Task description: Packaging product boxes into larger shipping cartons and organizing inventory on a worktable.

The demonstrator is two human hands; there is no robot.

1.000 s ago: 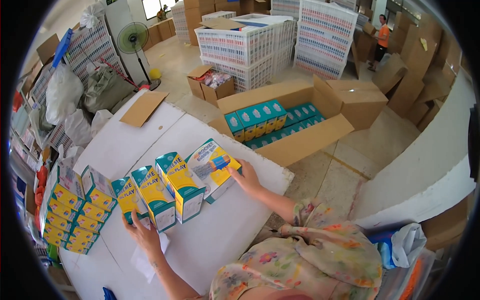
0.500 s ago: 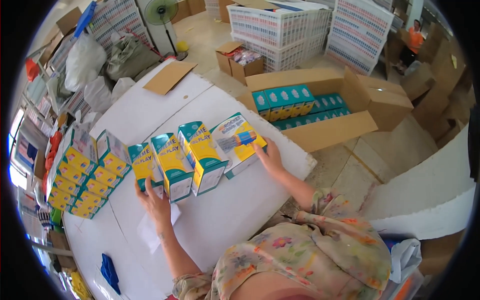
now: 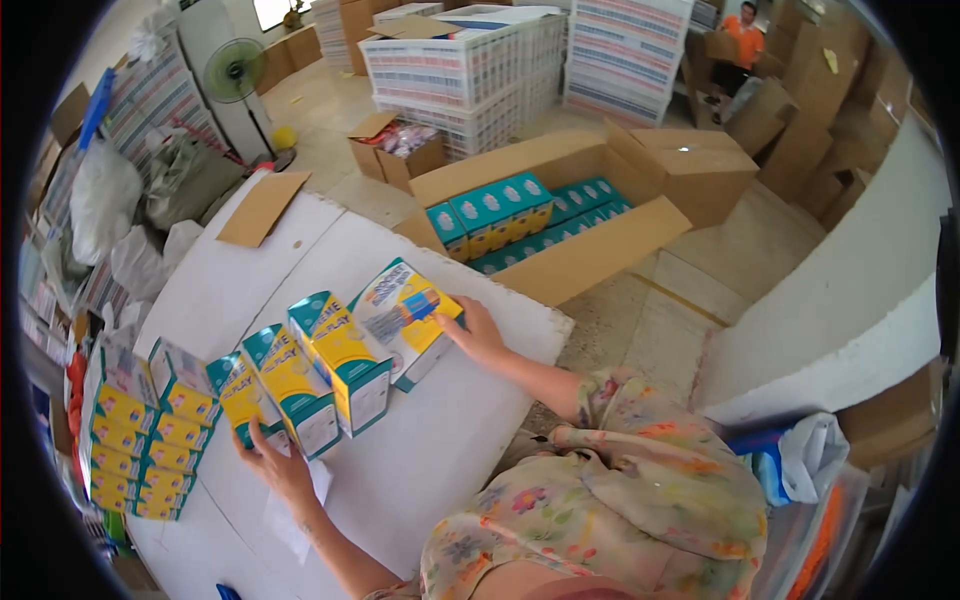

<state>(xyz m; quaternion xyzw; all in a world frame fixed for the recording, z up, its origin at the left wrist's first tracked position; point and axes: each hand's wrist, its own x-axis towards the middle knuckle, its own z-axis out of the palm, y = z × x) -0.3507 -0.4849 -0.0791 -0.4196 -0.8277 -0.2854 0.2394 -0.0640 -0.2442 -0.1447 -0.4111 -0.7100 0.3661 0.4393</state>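
Note:
Between my hands, several teal, yellow and white toy boxes lie tilted in a leaning row on the white table. My left hand holds the lower end of the leftmost toy box, its fingers curved over the side. At the row's other end, my right hand grips the right edge of a toy box whose broad front faces up, thumb on top. Two middle toy boxes lean between them. A white sheet lies under my left wrist.
More such boxes are stacked at the table's left. An open carton of teal boxes stands beyond the table's far right edge. A cardboard piece lies on the far table. White crates, a fan and a person in orange are behind.
The view has swung to the right, so the table and boxes appear farther left and lower. Both hands keep the same places on the row of boxes.

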